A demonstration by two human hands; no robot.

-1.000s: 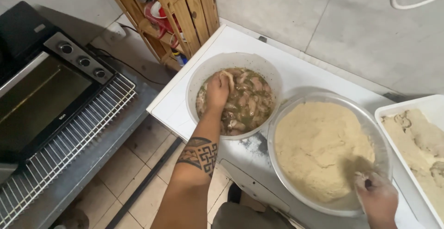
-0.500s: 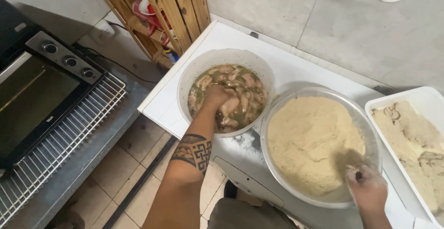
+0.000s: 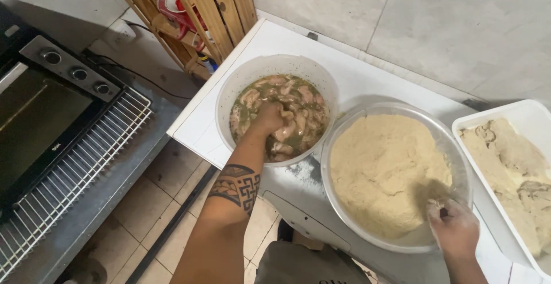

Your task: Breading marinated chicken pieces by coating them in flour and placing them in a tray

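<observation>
As seen from above a white bench [image 3: 367,80], a person's left hand [image 3: 268,116] is plunged into a white plastic bowl [image 3: 259,69] of pale meat pieces [image 3: 298,115] soaking in a greenish-brown marinade, its fingers curled down around one of the pieces. The bowl stands near the bench's left edge. Just beside it on the right, rims nearly touching, sits a wide clear bowl [image 3: 447,140] heaped with tan, sandy crumbs [image 3: 381,169]. The right hand [image 3: 453,229] rests at the near edge of that heap, coated in crumbs, its fingers bunched together; whether they hold anything cannot be told. Further right, a white rectangular tray [image 3: 531,112] holds pieces already covered in crumbs [image 3: 516,169], cut off by the picture's edge. Left of the bench, lower down, stands a dark countertop oven [image 3: 40,117] with a wire rack [image 3: 69,186] before it, and slatted wooden shelves [image 3: 221,3] stand behind.
</observation>
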